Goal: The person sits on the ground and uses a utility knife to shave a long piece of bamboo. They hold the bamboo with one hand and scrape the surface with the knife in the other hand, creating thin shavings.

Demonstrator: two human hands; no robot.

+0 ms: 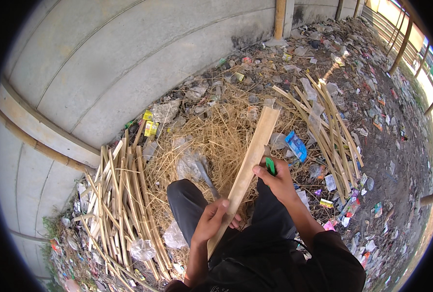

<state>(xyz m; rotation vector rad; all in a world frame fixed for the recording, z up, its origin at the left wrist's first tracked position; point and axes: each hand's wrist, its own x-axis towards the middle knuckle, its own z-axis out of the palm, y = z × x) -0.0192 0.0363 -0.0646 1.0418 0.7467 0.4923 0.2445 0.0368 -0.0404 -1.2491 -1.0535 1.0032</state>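
Observation:
A long, pale split bamboo slat [252, 158] slants up and away from my lap. My left hand [211, 218] is closed around its lower part. In my right hand [278, 181] is a small knife with a green handle [270, 166], gripped at the slat's right edge; a short dark blade shows just above the fingers. Part of its handle is hidden by the hand. Beside my left knee lies a larger grey metal blade [205, 174], its lower end hidden near my leg.
Bamboo strips lie in a pile [124, 204] at left, and another bundle [330, 136] rests at right. Straw-like shavings [216, 124] cover the ground ahead. A blue wrapper [296, 146] and other litter are scattered about. A concrete wall [129, 58] rises at far left.

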